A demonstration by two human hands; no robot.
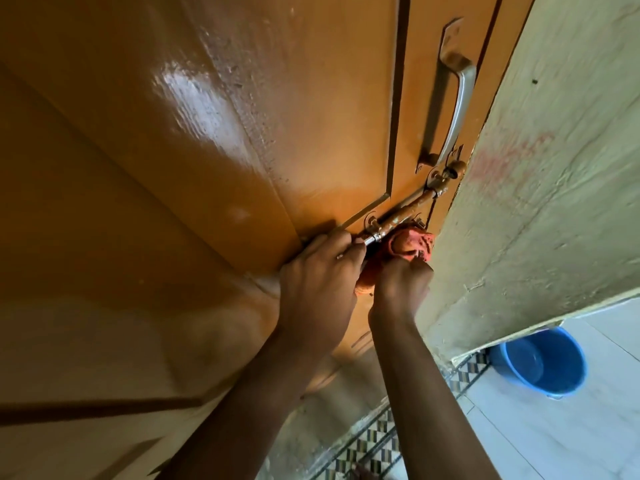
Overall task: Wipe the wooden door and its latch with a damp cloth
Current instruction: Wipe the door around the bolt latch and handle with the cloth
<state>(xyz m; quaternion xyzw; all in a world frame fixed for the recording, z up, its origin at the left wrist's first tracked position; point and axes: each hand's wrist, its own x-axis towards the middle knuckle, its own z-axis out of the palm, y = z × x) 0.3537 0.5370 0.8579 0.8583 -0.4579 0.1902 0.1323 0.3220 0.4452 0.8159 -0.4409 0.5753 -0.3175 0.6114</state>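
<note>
The glossy orange-brown wooden door (180, 140) fills the left and middle of the view, with a wet shine on its panel. A paint-spattered metal sliding latch (401, 216) runs across its right side. My left hand (318, 278) grips the latch's near end with closed fingers. My right hand (401, 285) is closed on a bunched red-orange cloth (412, 242), which presses against the door just under the latch bolt. Part of the cloth is hidden between my two hands.
A grey metal pull handle (450, 98) is fixed above the latch. A rough pale wall (554, 202) stands right of the door. A blue bucket (543, 362) sits on the light tiled floor (554, 438) at lower right, beside patterned tiles (374, 445).
</note>
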